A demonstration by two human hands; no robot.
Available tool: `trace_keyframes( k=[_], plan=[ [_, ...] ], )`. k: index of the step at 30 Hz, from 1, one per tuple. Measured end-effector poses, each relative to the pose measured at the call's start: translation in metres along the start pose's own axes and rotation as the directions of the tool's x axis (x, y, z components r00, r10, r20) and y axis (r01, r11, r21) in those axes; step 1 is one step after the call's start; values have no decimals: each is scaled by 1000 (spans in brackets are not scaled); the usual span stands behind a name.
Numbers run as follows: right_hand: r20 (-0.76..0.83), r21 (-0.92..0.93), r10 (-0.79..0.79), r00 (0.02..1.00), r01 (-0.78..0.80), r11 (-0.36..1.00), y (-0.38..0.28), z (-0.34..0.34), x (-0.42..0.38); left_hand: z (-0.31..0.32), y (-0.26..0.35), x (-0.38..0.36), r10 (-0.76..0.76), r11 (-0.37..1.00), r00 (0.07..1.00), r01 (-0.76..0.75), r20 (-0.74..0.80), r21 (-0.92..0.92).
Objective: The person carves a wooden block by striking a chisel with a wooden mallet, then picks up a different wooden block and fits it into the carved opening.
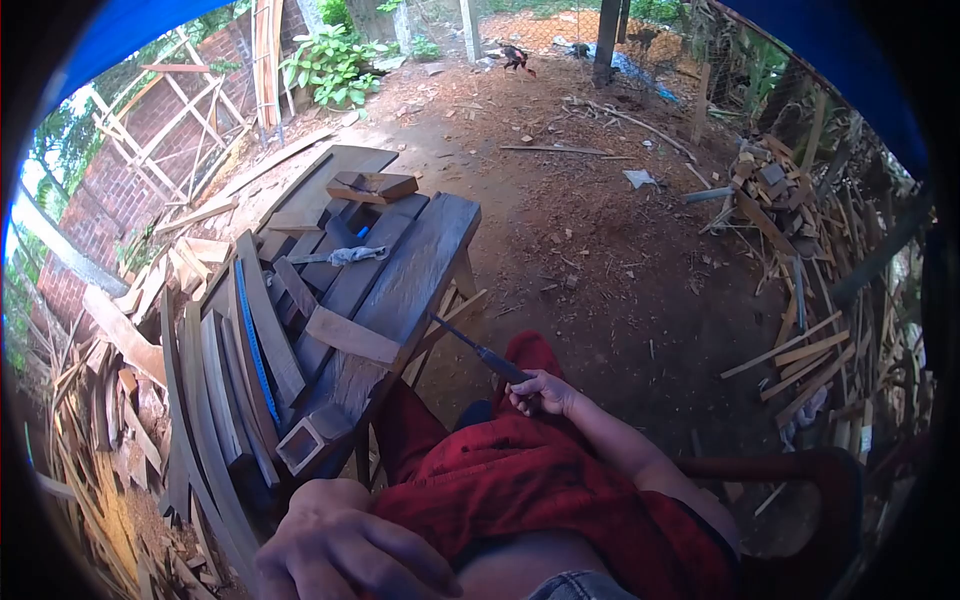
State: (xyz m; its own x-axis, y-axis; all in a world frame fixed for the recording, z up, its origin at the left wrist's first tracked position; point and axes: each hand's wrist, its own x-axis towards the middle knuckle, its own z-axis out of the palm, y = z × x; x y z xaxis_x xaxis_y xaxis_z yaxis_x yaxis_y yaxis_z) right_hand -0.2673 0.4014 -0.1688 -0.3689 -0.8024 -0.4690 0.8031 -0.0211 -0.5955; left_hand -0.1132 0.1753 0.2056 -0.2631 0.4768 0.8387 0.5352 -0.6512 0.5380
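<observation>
My right hand is closed round the dark handle of a long thin tool, whose tip points up and left to the edge of the wooden workbench. My left hand is low in the view, close to the camera, with its fingers bent and slightly apart over the red cloth on my lap; nothing shows in it. A light wood piece lies across the bench. Near the bench's lower end is a hollow square wooden block.
Long boards and a blue strip lie along the bench's left. A wooden block and a rag are farther up. Scrap wood piles flank both sides. A chicken stands far ahead. A chair arm is at my right.
</observation>
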Motion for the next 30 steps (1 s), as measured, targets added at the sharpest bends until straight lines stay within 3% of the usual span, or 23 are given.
trace_keyframes(
  k=[4,5,7,10,11,12,13,14,16,17,19,21,22,25,30],
  plan=[
    [-24,71,-32,999,34,997,3,-7,0,-19,-3,-7,1,992,974,28,227,-124],
    [-9,67,16,1000,-15,998,4,-10,1,-22,-1,-13,-5,990,967,42,255,-138],
    [-1,166,-36,999,35,985,4,-17,6,-23,8,-33,-32,987,962,73,272,-142],
    [20,241,-65,998,58,969,6,-17,10,-14,-18,-103,-49,982,979,11,-197,-191],
    [32,290,-64,997,52,956,10,-22,13,-5,-8,-118,-374,906,803,424,-463,4],
    [53,296,-59,997,41,954,11,-26,15,0,2,-131,-533,615,456,787,-712,43],
    [66,310,-65,996,42,950,13,-29,17,3,1,-154,-487,344,340,921,-804,181],
    [78,334,-51,996,22,942,15,-31,20,7,-3,-184,-417,21,249,964,-874,265],
    [88,358,-41,995,7,934,16,-33,25,15,11,-222,-221,-375,157,898,-963,232],
    [93,350,-42,995,7,937,15,-34,26,19,20,-242,-102,-498,125,852,-987,160],
    [84,348,-30,996,-1,937,15,-32,27,27,43,-269,66,-583,90,812,-994,35],
    [80,328,-27,996,-1,945,15,-33,29,36,62,-293,116,-707,41,705,-992,-53],
    [77,323,-30,997,3,946,16,-33,29,38,67,-302,118,-736,-46,666,-992,-118],
    [86,309,-25,996,-3,951,15,-33,33,33,75,-321,24,-771,-128,629,-991,-99],
    [8,312,13,1000,-15,950,15,-36,33,15,73,-327,0,-794,-171,599,-985,-104]
  ],
)
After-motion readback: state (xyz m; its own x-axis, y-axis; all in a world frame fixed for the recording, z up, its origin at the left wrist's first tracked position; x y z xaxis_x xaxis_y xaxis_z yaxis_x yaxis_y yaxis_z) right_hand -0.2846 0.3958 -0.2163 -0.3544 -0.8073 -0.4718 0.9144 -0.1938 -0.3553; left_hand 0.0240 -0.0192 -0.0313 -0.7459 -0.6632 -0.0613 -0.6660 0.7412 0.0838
